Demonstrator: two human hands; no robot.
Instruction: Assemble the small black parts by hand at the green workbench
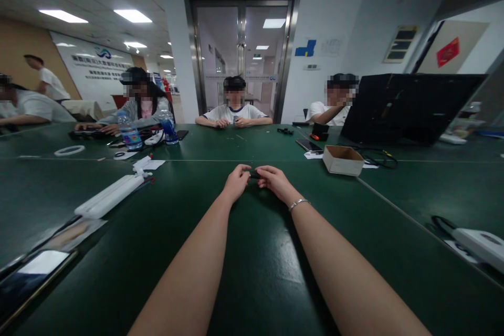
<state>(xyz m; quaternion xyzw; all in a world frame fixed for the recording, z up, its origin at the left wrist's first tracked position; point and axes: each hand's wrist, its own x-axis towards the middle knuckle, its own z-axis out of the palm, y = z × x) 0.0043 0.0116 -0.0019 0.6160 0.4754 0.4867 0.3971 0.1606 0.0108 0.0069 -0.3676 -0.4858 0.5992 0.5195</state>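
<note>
A small dark object point(254, 174) is held between my two hands, just above the green table point(189, 231); it is too small to name. My left hand point(237, 182) pinches its left end between thumb and fingers. From the other side my right hand point(274, 181), with a silver bracelet on the wrist, closes its fingertips on the right end. My fingers cover most of the object.
An open cardboard box point(343, 160) stands to the right, in front of a black monitor point(409, 107). On the left lie a white power strip point(110, 197) and a phone point(35, 278). Two bottles, including a blue-labelled one point(130, 130), stand farther back. Several people sit around the table.
</note>
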